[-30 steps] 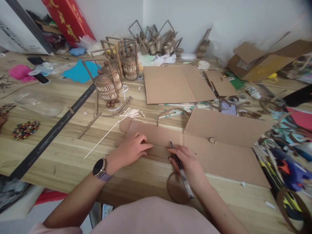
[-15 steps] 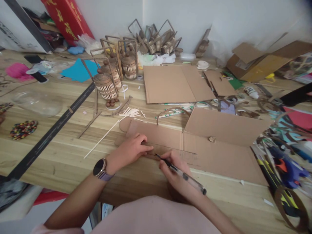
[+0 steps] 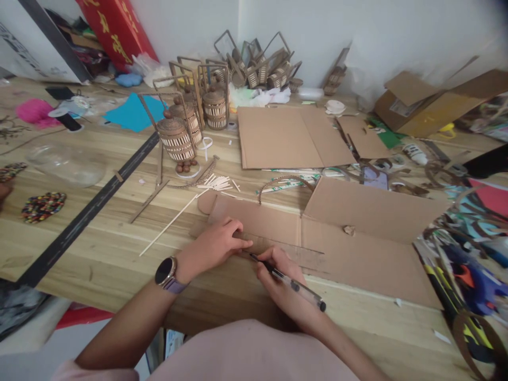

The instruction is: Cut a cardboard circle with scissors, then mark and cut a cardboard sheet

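Observation:
My right hand is closed around a gel pen with a clear barrel and black ends. The pen tip touches the near edge of a brown cardboard sheet, close to my left fingers. Bent over that same edge, my left hand holds the cardboard down, thumb and forefinger near the pen tip. What lies under its other fingers is hidden. Dark drawn lines run along the cardboard to the right of the pen. A watch is on my left wrist.
Small woven baskets with tall handles stand beyond my left hand. Pale sticks lie nearer. A larger folded cardboard is behind. Cutters and a blue glue gun crowd the right. Another person's hand shows at far left.
The pen tip has moved slightly left along the cardboard edge, closer to my left fingers, and the pen is tilted a little differently. The whole view has shifted slightly.

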A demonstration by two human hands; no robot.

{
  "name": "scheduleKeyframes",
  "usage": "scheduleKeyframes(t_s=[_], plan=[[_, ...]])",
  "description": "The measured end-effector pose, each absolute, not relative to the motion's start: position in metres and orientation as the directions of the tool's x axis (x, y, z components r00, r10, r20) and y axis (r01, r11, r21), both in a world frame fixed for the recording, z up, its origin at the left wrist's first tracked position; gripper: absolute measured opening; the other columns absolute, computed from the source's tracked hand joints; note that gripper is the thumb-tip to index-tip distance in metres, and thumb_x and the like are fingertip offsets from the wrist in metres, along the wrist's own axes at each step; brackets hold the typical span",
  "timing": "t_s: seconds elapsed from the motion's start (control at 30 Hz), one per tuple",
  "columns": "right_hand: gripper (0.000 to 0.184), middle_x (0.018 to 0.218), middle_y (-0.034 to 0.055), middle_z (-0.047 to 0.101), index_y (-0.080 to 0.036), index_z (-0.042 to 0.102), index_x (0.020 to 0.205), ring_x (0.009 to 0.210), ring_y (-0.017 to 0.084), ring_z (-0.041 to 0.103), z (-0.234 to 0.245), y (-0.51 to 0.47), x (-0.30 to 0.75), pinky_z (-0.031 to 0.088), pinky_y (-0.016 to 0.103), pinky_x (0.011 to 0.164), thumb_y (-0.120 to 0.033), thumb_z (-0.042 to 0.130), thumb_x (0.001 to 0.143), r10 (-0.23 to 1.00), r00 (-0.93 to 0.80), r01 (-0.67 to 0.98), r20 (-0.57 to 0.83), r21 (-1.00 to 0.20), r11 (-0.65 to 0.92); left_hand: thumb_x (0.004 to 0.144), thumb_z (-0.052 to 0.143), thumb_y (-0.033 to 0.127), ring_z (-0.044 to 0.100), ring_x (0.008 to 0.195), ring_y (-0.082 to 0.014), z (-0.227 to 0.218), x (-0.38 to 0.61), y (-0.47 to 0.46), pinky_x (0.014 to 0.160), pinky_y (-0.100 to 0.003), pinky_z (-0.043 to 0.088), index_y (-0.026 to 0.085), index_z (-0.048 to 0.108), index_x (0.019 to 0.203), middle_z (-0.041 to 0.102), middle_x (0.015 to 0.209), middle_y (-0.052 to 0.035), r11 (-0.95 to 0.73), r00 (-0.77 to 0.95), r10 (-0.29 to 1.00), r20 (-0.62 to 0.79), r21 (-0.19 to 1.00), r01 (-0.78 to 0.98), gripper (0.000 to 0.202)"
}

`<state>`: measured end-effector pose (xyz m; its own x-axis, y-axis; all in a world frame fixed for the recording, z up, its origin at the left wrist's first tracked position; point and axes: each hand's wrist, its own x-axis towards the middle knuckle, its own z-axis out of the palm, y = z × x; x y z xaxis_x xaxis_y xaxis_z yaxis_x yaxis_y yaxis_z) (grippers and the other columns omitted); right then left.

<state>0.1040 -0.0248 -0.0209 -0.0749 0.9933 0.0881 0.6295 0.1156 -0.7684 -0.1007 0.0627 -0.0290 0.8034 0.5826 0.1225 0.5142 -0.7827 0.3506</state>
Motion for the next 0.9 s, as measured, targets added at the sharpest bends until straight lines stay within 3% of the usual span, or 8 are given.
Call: scheduleKeyframes(t_s=[0.9], plan=[[0.010, 0.067, 0.0000, 0.067, -0.025, 0.055, 0.077, 0.068, 0.020, 0.063, -0.0174, -0.0239, 0.1054, 0.045, 0.028, 0.060, -0.022, 0.048, 0.084, 0.994, -0.075, 0.653, 0.080, -0.749, 0.109, 0.103, 0.046, 0.021, 0.054, 0.104, -0.0233, -0.0306, -0.1021, 0.0628, 0.086, -0.034, 0.049, 0.032, 0.072, 0.121, 0.058, 0.113, -0.0076, -0.797, 0.815, 0.569, 0.110, 0.319, 0.513, 0.034]])
